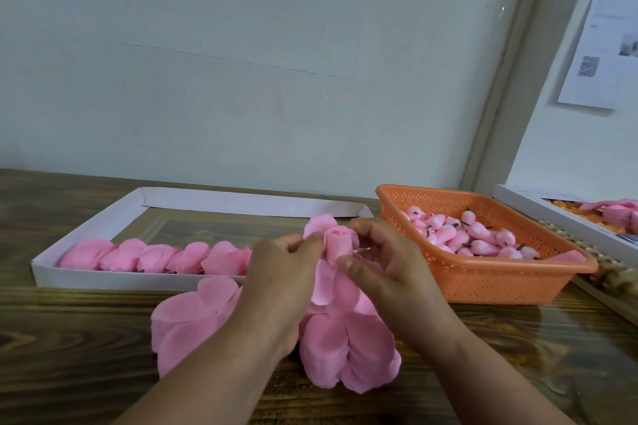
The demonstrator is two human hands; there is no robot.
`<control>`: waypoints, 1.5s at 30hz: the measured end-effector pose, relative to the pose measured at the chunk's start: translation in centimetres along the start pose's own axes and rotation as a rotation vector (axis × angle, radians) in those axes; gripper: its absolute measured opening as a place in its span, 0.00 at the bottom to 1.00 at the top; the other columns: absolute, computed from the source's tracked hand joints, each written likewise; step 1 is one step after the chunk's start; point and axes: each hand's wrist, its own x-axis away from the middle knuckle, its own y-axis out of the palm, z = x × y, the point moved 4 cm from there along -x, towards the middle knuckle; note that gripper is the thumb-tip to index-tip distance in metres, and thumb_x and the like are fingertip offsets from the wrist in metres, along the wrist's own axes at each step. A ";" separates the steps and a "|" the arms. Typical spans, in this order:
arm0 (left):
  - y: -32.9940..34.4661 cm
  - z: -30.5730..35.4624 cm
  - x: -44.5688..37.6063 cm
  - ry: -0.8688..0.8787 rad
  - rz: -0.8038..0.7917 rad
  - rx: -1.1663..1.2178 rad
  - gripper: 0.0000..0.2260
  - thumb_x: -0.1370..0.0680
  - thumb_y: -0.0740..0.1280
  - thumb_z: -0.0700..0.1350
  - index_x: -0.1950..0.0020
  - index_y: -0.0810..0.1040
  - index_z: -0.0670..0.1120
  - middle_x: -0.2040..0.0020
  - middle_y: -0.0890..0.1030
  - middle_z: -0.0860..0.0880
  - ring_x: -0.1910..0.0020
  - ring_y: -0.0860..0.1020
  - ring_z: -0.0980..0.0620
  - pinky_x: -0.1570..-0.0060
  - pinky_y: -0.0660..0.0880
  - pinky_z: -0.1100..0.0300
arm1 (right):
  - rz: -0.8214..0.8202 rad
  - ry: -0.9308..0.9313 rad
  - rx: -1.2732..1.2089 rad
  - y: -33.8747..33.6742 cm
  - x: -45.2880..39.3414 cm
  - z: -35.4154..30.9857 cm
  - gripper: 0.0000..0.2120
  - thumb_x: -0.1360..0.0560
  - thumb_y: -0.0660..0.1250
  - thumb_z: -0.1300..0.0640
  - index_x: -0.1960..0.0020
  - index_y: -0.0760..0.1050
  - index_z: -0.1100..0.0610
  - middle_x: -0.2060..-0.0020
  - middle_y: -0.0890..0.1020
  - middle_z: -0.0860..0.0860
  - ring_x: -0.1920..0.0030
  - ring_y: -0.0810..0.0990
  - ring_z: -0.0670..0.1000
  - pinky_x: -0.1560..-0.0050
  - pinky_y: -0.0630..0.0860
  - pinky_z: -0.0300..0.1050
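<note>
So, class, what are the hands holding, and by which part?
A pink flower bud, pinched from both sides: the left hand grips its left side, the right hand its right side.

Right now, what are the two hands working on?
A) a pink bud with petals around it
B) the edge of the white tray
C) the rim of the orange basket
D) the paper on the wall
A: the left hand and the right hand both pinch the pink bud with petals round it, clear of the orange basket and the white tray.
</note>
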 end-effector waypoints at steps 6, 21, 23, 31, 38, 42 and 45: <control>0.3 0.7 0.3 0.065 -0.077 -0.087 0.12 0.23 0.65 0.44 0.63 0.84 0.51 0.62 0.84 0.51 0.64 0.81 0.57 0.72 0.75 0.68 | 0.035 0.039 -0.090 -1.0 0.0 0.3 0.10 0.31 0.72 0.67 0.54 0.80 0.53 0.55 0.81 0.50 0.52 0.81 0.50 0.50 0.79 0.47; 0.8 0.8 0.5 0.117 -0.239 -0.167 0.14 0.21 0.60 0.49 0.59 0.85 0.49 0.61 0.85 0.49 0.60 0.83 0.53 0.63 0.78 0.61 | 0.025 0.161 -0.221 -1.7 -0.3 1.5 0.10 0.32 0.74 0.66 0.54 0.83 0.53 0.60 0.85 0.54 0.57 0.84 0.53 0.56 0.80 0.49; 0.7 0.7 0.3 0.047 -0.242 -0.083 0.17 0.20 0.58 0.50 0.57 0.85 0.49 0.60 0.86 0.47 0.58 0.84 0.50 0.59 0.81 0.55 | 0.030 0.162 -0.234 -1.7 -0.2 1.5 0.09 0.34 0.74 0.62 0.54 0.83 0.54 0.61 0.85 0.54 0.59 0.84 0.51 0.58 0.80 0.48; -0.1 0.3 -0.4 -0.023 -0.205 0.022 0.06 0.24 0.67 0.38 0.54 0.83 0.38 0.53 0.84 0.37 0.55 0.80 0.42 0.47 0.76 0.44 | 0.008 0.191 -0.299 -1.3 -0.2 1.3 0.11 0.36 0.73 0.59 0.53 0.83 0.56 0.58 0.82 0.64 0.58 0.80 0.60 0.54 0.77 0.60; 0.3 -0.3 -0.4 -0.071 -0.290 0.070 0.08 0.27 0.69 0.40 0.49 0.80 0.38 0.50 0.83 0.37 0.54 0.81 0.43 0.45 0.76 0.46 | 0.006 0.163 -0.285 -1.4 0.0 0.8 0.10 0.32 0.71 0.70 0.53 0.81 0.59 0.61 0.84 0.60 0.60 0.83 0.59 0.59 0.81 0.52; 0.4 -0.4 -0.5 -0.043 -0.305 0.066 0.07 0.27 0.69 0.40 0.51 0.80 0.39 0.55 0.84 0.39 0.60 0.82 0.48 0.63 0.80 0.56 | 0.019 0.133 -0.154 -1.1 0.1 0.3 0.11 0.31 0.72 0.68 0.56 0.80 0.53 0.67 0.81 0.61 0.70 0.77 0.49 0.70 0.73 0.38; 0.4 -0.4 -0.5 -0.023 -0.295 0.013 0.04 0.26 0.69 0.39 0.53 0.80 0.41 0.59 0.85 0.41 0.61 0.83 0.50 0.67 0.80 0.57 | 0.010 0.145 -0.084 -1.1 0.2 -0.1 0.06 0.31 0.73 0.63 0.58 0.79 0.53 0.70 0.81 0.57 0.72 0.77 0.47 0.72 0.73 0.38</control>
